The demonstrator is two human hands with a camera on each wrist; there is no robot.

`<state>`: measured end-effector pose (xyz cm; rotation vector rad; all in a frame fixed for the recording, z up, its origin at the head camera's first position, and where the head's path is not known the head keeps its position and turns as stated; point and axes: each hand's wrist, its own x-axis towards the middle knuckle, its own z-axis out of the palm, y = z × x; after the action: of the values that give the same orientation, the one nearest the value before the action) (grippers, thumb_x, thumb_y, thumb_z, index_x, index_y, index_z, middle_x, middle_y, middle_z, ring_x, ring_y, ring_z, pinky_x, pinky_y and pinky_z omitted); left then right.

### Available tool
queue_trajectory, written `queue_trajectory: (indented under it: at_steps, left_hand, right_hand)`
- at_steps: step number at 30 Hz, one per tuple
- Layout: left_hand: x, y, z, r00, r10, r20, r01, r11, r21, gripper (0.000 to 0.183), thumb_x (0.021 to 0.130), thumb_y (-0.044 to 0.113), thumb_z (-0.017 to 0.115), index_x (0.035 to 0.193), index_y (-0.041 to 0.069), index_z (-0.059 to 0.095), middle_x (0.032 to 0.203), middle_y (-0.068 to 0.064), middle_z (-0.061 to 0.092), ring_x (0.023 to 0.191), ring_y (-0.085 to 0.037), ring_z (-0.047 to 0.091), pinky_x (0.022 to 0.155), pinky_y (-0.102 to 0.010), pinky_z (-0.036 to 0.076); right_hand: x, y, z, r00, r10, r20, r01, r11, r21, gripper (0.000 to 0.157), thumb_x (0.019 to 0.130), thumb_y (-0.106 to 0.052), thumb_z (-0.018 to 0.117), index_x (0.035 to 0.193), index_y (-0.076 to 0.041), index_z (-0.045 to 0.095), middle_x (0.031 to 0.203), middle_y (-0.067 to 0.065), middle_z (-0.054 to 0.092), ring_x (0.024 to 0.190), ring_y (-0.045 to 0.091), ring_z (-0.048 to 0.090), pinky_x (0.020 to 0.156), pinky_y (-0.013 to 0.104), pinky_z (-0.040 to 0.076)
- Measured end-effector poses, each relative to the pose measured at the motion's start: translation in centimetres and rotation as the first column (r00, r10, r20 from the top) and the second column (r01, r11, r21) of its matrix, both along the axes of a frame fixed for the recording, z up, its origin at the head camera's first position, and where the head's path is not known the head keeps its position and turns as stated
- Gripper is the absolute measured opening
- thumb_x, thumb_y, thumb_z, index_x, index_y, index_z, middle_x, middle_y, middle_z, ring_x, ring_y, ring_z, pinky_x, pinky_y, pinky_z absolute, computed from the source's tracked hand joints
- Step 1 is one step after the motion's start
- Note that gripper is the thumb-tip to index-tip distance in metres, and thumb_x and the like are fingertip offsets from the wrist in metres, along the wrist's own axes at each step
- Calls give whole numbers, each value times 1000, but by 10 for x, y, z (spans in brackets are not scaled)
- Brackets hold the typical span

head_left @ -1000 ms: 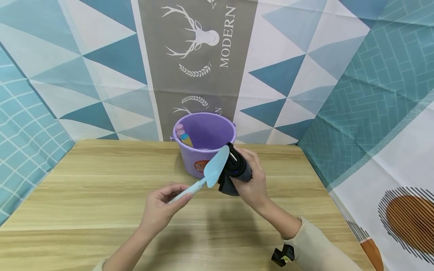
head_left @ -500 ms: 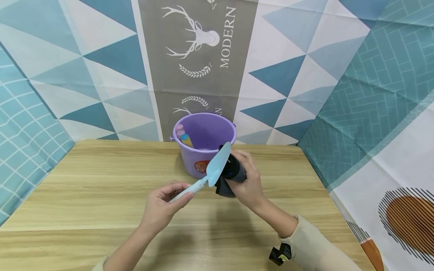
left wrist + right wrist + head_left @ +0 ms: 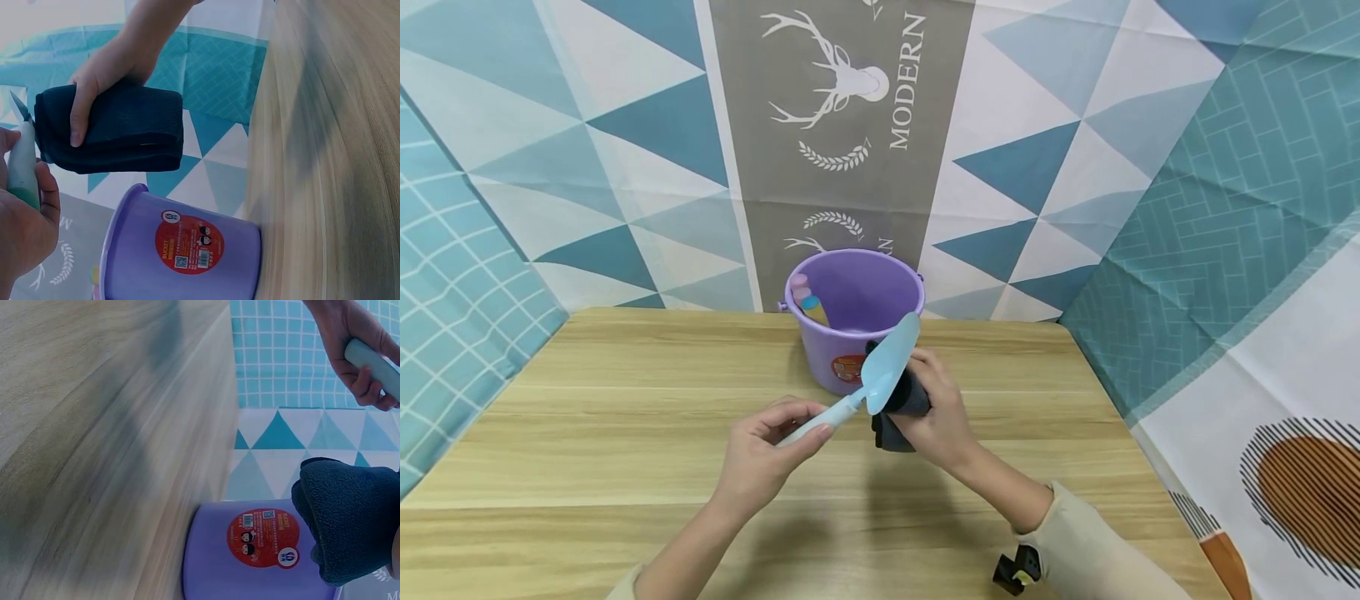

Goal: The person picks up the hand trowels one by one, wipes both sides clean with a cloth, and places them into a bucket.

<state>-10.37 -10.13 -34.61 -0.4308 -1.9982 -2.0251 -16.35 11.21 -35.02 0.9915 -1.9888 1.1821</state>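
My left hand (image 3: 771, 442) grips the pale handle of a light blue garden trowel (image 3: 887, 362), its blade tilted up to the right. The right hand (image 3: 936, 412) holds a folded dark towel (image 3: 119, 128), thumb on one side, above the table. In the head view the trowel blade overlaps the towel and hides part of it; in the left wrist view the blade's tip is right at the towel's edge. A dark, fuzzy face of the towel (image 3: 350, 519) shows in the right wrist view. Just behind both hands stands a purple bucket (image 3: 820, 354).
Inside the bucket, against its left wall, lean a pink-topped item (image 3: 800, 287) and a blue-capped bottle (image 3: 814, 310). The wooden table (image 3: 625, 417) backs onto a patterned cloth (image 3: 670, 125). A small black device (image 3: 1018, 568) sits at the right sleeve.
The right hand has shifted left and slightly down with the towel, which has turned so its rolled end shows less. The left hand and trowel have moved only slightly to the right.
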Motion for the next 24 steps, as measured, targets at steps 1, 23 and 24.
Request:
queue_trajectory:
  at_steps: [1,23,24]
  left_hand:
    - [0,0,0,1000,0,0,0,1000,4,15,77,-4,71,91,-4,69,83,5,66,71,-6,58,59,-20,50]
    - [-3,-12,-11,999,12,40,-12,1000,6,15,80,-1,70,94,-4,68,79,2,65,61,-5,54,52,-20,48]
    - [-4,-12,-11,999,2,38,-2,1000,1,15,80,0,70,94,-4,68,79,1,65,60,-6,53,51,-21,47]
  right_hand:
    - [0,0,0,1000,3,-6,-3,1000,7,50,70,6,73,118,0,57,114,16,54,104,28,55,87,35,50]
    - [-3,10,22,999,-49,2,48,985,-168,58,72,7,70,126,1,51,120,20,55,114,16,51,100,25,41]
    - [-3,10,22,999,-49,0,48,985,-167,58,72,7,70,126,2,52,120,21,55,113,16,51,100,25,41]
